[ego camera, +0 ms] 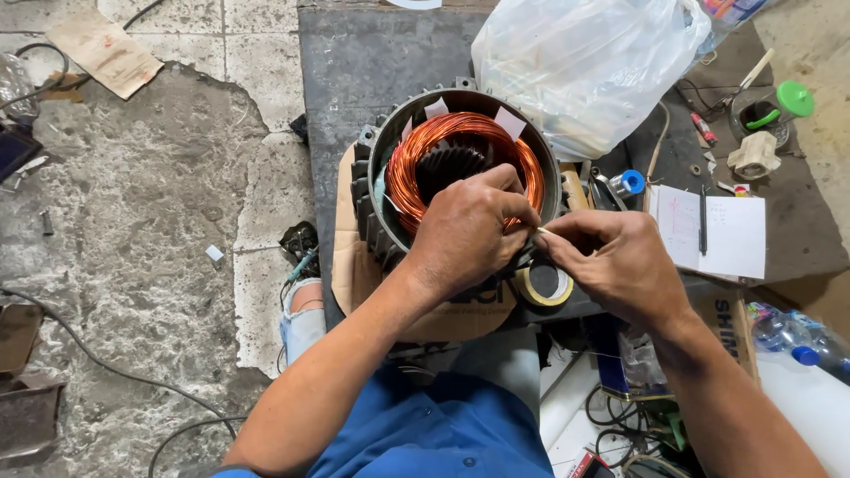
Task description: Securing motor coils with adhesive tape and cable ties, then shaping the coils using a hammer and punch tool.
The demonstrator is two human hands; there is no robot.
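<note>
Both your hands meet at the centre of the frame, over the lower right rim of the round grey metal motor stator point(376, 190) wound with copper wire coils point(416, 150). Your left hand point(465, 235) and right hand point(611, 265) each have their grip pinched on a thin pale strip point(540, 232) between them. Just below sits a roll of yellowish tape point(544, 285) on the dark bench point(354, 62).

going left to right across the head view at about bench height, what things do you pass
scrap of brown paper on the floor → motor stator with copper windings → left hand → right hand → open notebook with a pen → green-capped jar
</note>
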